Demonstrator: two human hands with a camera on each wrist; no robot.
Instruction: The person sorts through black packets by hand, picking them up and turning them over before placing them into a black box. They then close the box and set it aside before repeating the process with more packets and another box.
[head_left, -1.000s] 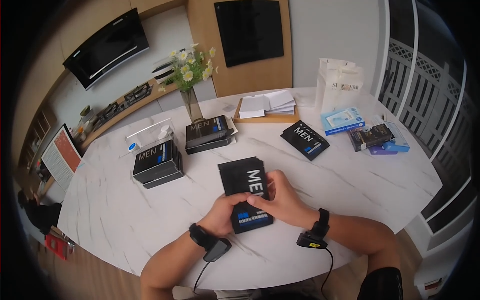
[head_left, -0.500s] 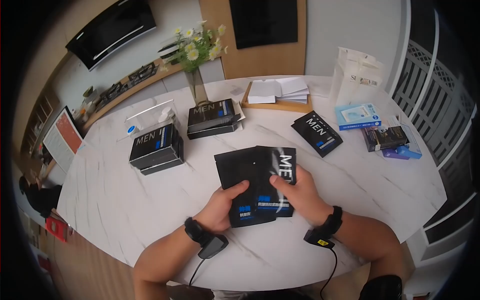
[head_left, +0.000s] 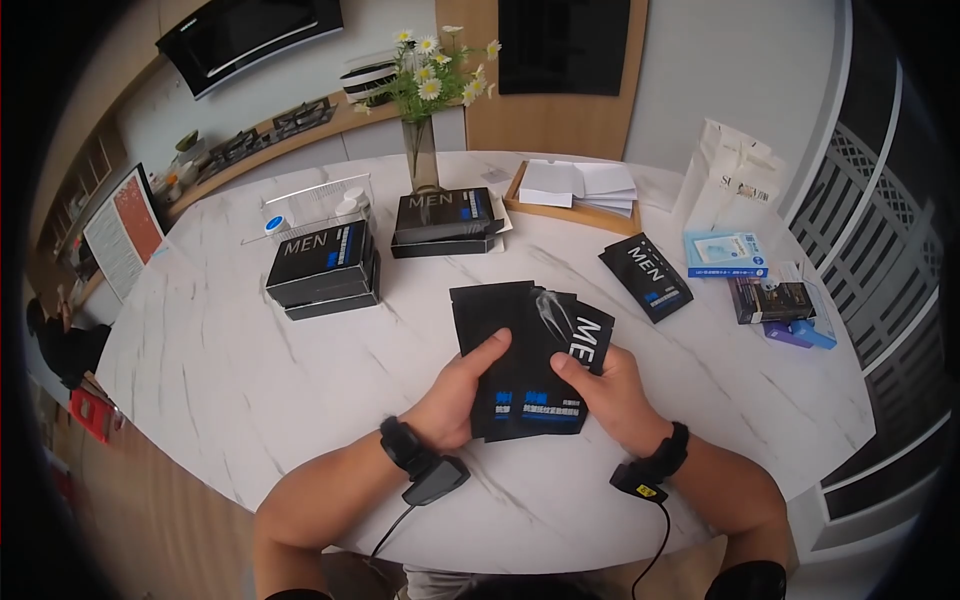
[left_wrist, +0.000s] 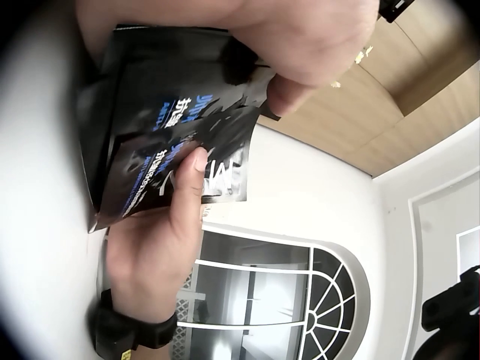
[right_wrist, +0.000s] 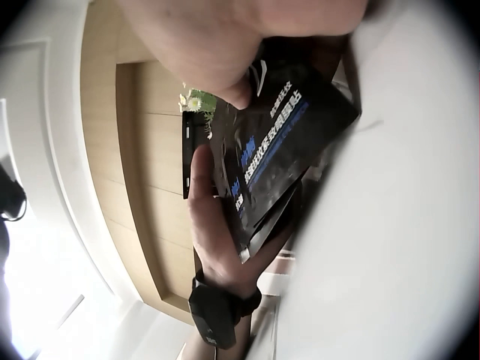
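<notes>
In the head view, several flat black sachets (head_left: pixel 535 400) with MEN and blue print are fanned out, overlapping, over the near half of the table. My left hand (head_left: pixel 452 397) grips their left side, thumb lying on the front. On the right side my right hand (head_left: pixel 618 398) pinches the top ones, its thumb beside the white lettering. From the left wrist, the sachets (left_wrist: pixel 142 127) appear as overlapping layers with the right hand's thumb across them. In the right wrist view, the left thumb stands along the edge of the sachets (right_wrist: pixel 277 150). Fingers behind the sachets are mostly hidden.
More black sachets (head_left: pixel 648 278) lie on the marble-look table (head_left: pixel 200 350). Black MEN boxes (head_left: pixel 322 262) are stacked at left, another box (head_left: pixel 440 215) by the flower vase (head_left: pixel 420 155). Farther back are a wooden tray (head_left: pixel 575 212), a white bag (head_left: pixel 725 185) and small boxes (head_left: pixel 725 255).
The hands, close together over a neat stack at first, drew apart and spread the sachets sideways. Since half a second ago the sachets overlap more closely. The head view has also shifted.
</notes>
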